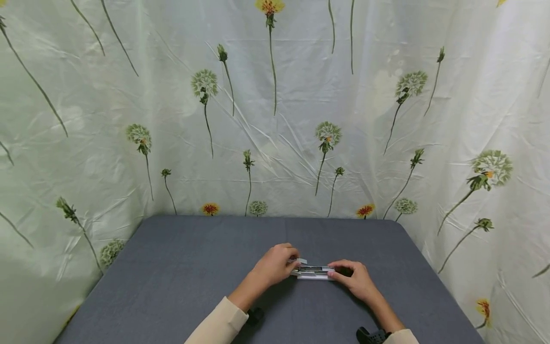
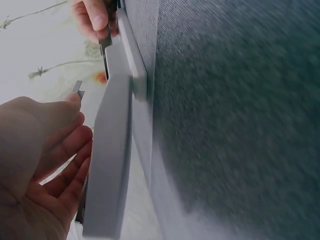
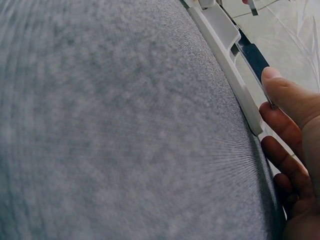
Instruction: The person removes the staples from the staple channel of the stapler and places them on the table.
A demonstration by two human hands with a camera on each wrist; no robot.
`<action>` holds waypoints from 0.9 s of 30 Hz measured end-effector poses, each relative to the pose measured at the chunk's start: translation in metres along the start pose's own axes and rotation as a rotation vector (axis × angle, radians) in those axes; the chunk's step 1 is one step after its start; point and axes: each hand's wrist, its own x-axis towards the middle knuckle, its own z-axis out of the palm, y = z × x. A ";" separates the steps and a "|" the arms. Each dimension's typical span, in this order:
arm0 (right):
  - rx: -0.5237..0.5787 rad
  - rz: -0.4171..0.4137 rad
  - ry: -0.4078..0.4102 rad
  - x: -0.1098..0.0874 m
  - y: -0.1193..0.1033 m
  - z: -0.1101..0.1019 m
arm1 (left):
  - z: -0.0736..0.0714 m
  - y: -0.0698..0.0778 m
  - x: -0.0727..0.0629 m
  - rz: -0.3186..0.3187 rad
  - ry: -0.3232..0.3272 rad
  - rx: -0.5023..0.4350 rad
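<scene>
A white stapler (image 1: 315, 276) lies opened out on the table, its long top arm (image 2: 111, 155) swung back toward the left and its flat base (image 3: 235, 85) along the cloth. My left hand (image 1: 277, 263) pinches a small strip of staples (image 2: 77, 87) between thumb and fingers, over the stapler's left part. Its lower fingers curl beside the top arm, which partly hides their tips. At the other end, my right hand (image 1: 354, 278) holds the tip of the dark staple channel (image 3: 254, 57) between thumb and forefinger, the remaining fingers curled near the base's end.
Dark grey cloth covers the table (image 1: 180, 267). Behind it and at both sides hangs a pale curtain (image 1: 275, 134) with dandelion prints. Black straps (image 1: 371, 336) sit on both wrists, near the cream sleeves (image 1: 219, 322).
</scene>
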 end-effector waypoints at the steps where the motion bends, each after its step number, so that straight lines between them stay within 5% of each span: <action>1: 0.000 -0.003 0.002 0.000 0.000 0.000 | -0.001 -0.002 -0.002 0.000 0.004 -0.018; 15: -0.003 0.001 0.008 0.000 0.000 0.000 | -0.012 -0.030 -0.025 -0.002 0.116 -0.090; 27: -0.012 -0.003 0.000 0.001 0.000 -0.001 | -0.030 -0.052 -0.046 -0.078 0.164 -0.163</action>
